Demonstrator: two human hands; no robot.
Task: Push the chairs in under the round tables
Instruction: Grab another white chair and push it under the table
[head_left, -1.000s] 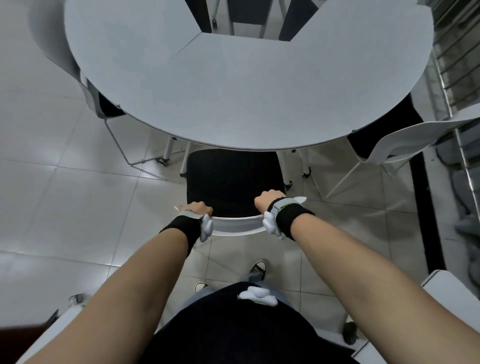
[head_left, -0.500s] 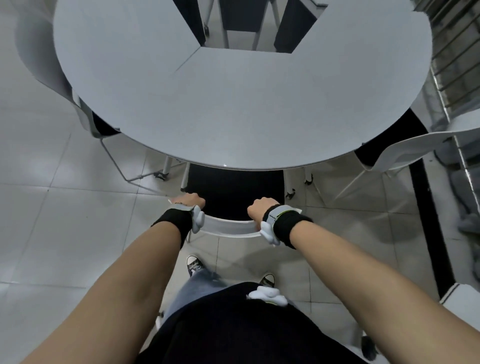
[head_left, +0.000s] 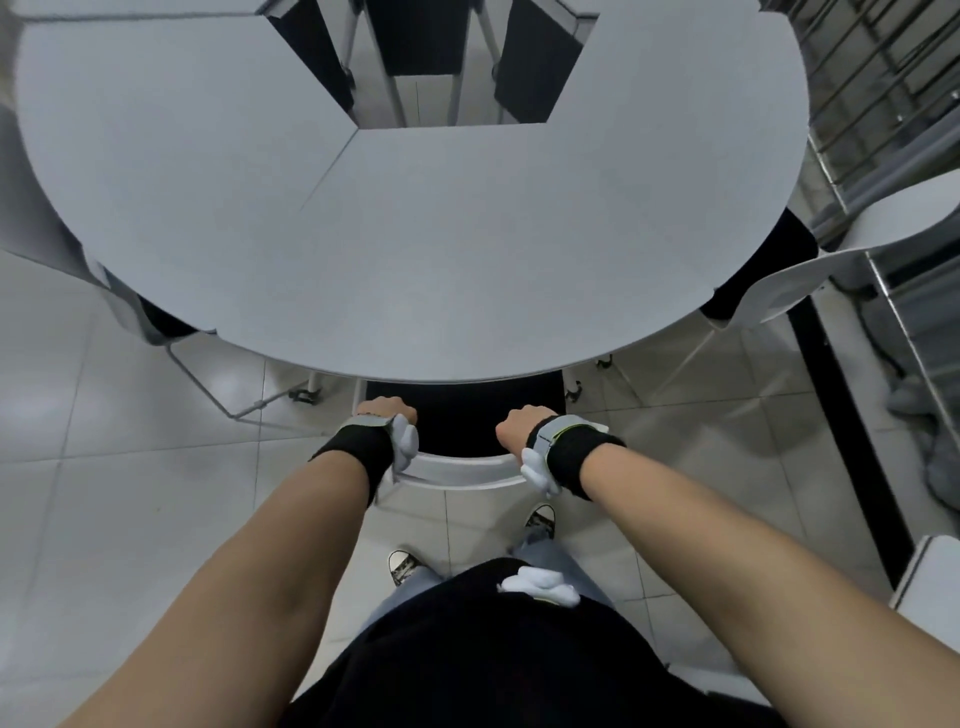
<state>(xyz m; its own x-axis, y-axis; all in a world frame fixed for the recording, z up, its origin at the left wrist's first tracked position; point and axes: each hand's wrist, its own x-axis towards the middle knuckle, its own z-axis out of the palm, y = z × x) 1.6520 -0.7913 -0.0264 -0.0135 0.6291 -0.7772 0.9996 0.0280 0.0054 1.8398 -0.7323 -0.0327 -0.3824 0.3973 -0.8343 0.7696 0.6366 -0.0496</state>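
The chair (head_left: 462, 415) in front of me has its black seat partly under the round tabletop (head_left: 467, 249), its white backrest (head_left: 462, 470) short of the rim. My left hand (head_left: 387, 408) and right hand (head_left: 519, 423) each have a grip clamped on the backrest's top corners. I judge this the pushing step; next calls for a straight, even shove. Other chairs (head_left: 779, 291) flank it.
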